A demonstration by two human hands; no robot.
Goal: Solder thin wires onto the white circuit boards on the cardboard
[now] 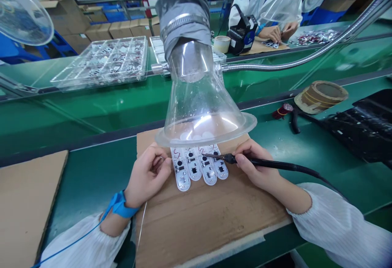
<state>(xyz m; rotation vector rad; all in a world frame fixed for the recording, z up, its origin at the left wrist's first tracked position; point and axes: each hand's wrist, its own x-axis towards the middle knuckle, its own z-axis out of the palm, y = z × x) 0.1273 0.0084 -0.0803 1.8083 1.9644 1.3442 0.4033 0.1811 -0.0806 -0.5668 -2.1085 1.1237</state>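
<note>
Under the clear fume hood, several white circuit boards lie side by side, long and round-ended, with black parts and short red wires. My right hand is closed around a soldering iron, and its thin tip rests over the third board, near a red wire. At the left edge of the boards, my left hand is pinched shut on a thin strand of solder wire, which trails down below the wrist. The hood hides the boards' far ends. A blue wrist strap circles my left wrist.
The boards lie on a cardboard sheet. The fume hood hangs low above them. To the right are a tape roll, a red wire spool and a black tray. Beyond, a co-worker's hands work near a compartment tray.
</note>
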